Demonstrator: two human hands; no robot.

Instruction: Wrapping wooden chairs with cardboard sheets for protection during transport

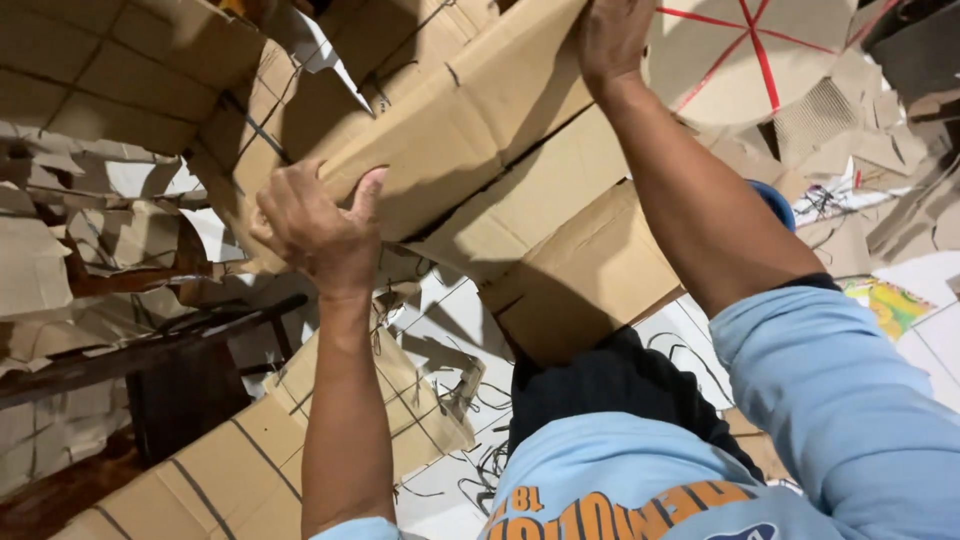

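A large flattened brown cardboard sheet (470, 130) with folds and flaps is held up in front of me, tilted. My left hand (318, 225) grips its lower left edge, thumb on top. My right hand (610, 35) clasps the sheet's upper edge near the top of the view. A lower flap of the sheet (585, 275) hangs over my dark trousers and light blue shirt.
Cardboard scraps and offcuts cover the floor all around. A cardboard piece marked with dark lines (260, 450) lies at lower left. A round cardboard disc with red lines (750, 50) sits top right. A dark wooden bench (150, 350) stands at left, a blue object (775, 205) behind my right arm.
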